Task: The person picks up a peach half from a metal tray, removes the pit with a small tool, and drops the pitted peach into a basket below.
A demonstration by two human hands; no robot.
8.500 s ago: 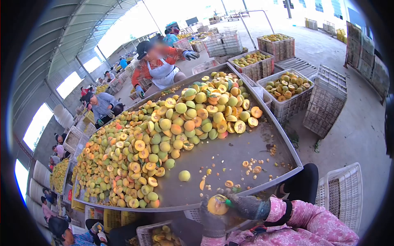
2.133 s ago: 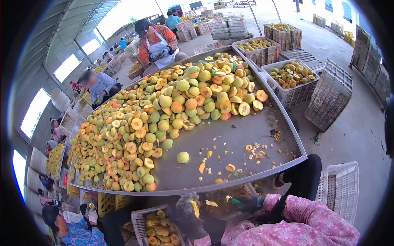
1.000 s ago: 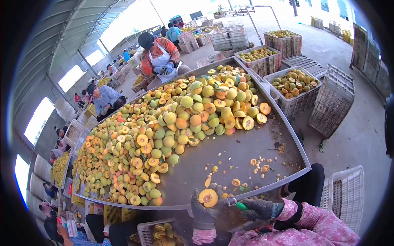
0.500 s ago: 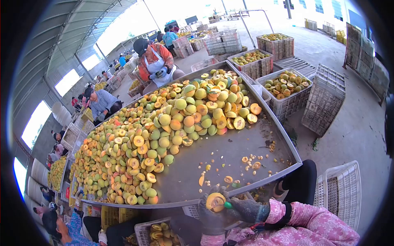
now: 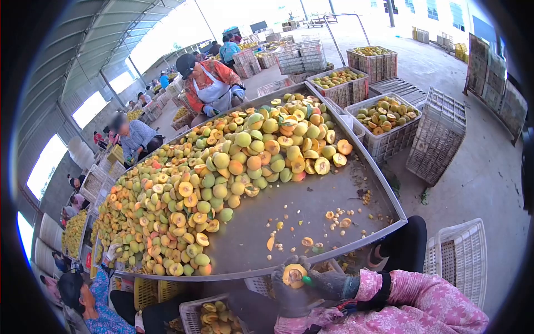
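Observation:
My left hand (image 5: 291, 295), in a dark glove, holds a halved apricot (image 5: 294, 275) with its orange cut face up, just off the table's front edge. Closed around a small tool with a green end (image 5: 307, 280), my right hand (image 5: 335, 285) is gloved too. The green end meets the right side of the fruit; the working tip is hidden. Beyond my hands, the metal table (image 5: 250, 239) bears a big heap of whole and halved apricots (image 5: 217, 183). Loose pits (image 5: 335, 220) and fruit scraps lie scattered nearer me.
A raised rim borders the table. A white crate (image 5: 457, 261) stands at my right, and a crate of fruit halves (image 5: 214, 317) below the table. More filled crates (image 5: 384, 119) stand beyond the right edge. Co-workers (image 5: 208, 86) sit along the far and left sides.
My hands stay together on the apricot half, with the green end still at its side. The co-worker opposite has lowered and parted their hands at the heap; one at lower left reaches into the fruit.

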